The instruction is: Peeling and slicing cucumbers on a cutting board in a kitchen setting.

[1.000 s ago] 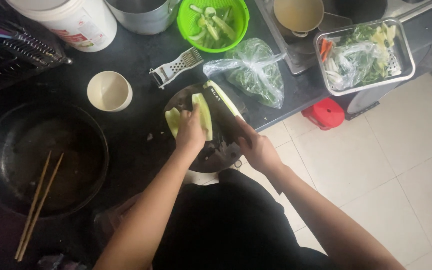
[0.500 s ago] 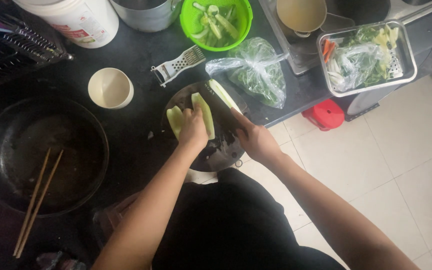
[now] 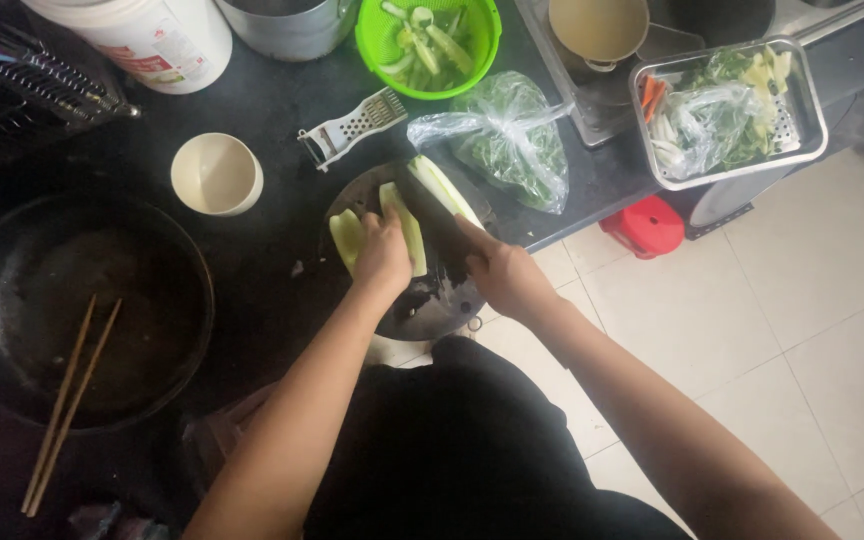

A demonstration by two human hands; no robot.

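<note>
Cucumber strip (image 3: 404,226) stays pinned under left hand (image 3: 382,255); right hand (image 3: 505,277) still grasps knife (image 3: 442,215).

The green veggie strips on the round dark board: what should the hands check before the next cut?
1. Left hand pressing the pale green vegetable strips steady: ok.
2. Right hand gripping the dark knife: ok.
3. Left fingertips away from the blade: cannot tell.
4. Round dark cutting board fully on the black counter: not ok, its near edge overhangs.
5. White grater off the board: ok.
</note>
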